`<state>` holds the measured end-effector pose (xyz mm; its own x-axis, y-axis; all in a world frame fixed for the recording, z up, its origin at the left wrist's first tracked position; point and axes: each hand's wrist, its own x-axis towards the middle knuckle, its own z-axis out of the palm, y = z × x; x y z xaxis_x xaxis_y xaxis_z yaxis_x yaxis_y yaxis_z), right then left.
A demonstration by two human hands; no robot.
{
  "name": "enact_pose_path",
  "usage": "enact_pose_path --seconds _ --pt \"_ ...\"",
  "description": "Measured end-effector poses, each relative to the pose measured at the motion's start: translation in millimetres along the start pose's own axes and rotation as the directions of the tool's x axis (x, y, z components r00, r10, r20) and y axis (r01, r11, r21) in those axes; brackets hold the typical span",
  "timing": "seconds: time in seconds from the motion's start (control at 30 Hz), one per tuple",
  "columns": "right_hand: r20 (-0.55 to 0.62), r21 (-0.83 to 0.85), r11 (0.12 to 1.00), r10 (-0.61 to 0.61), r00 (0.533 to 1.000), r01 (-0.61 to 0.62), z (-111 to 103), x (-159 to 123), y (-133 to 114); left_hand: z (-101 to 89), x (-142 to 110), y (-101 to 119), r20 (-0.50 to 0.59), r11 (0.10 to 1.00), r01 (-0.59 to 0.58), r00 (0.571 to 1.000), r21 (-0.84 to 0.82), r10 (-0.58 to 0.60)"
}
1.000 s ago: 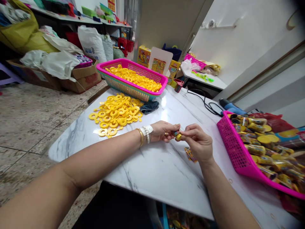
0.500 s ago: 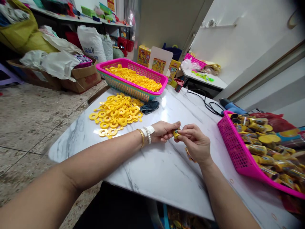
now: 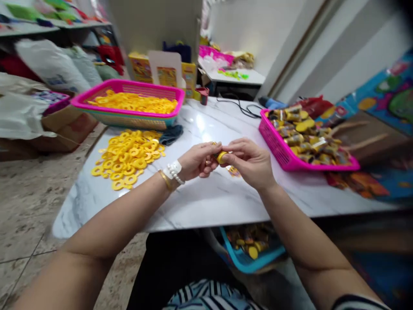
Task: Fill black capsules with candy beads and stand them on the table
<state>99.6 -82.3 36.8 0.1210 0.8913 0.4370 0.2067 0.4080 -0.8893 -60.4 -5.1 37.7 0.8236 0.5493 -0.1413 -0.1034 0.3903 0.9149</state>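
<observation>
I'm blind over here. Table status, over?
Left hand, right hand: both gripping small yellow piece. Printed bits near right hand. Yellow rings apart, not in way.

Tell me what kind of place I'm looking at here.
Probably a small workshop or packing room: loose yellow rings lie heaped on the table, a pink basket at right is full of small tubes, and a white sack shows behind at left.

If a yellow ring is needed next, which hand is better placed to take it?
Probably the left hand: it is nearer the yellow rings, while the right hand is nearer the right-side pink basket. Both hands hold a small yellow piece, though.
</observation>
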Motion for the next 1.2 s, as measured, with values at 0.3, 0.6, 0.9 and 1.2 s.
enact_pose_path --seconds 0.3,0.6,0.9,1.2 --pt "-0.171 -0.01 0.955 0.289 0.942 -0.295 -55 -179 -37 114.2 -47 -91 0.195 0.969 0.242 0.95 0.038 -0.245" --pt "-0.388 -0.092 0.76 0.567 0.726 -0.643 -57 -293 47 108.6 -72 -249 -0.183 0.871 0.491 0.858 0.019 -0.48" --pt "-0.622 -0.542 0.579 0.209 0.754 -0.608 -136 -293 107 72.2 -34 -219 -0.522 0.819 0.534 0.769 0.211 -0.368" --pt "-0.612 -0.639 0.558 0.05 0.79 -0.53 -112 -326 131 80.1 -25 -236 -0.596 0.81 0.55 0.726 0.202 -0.344"
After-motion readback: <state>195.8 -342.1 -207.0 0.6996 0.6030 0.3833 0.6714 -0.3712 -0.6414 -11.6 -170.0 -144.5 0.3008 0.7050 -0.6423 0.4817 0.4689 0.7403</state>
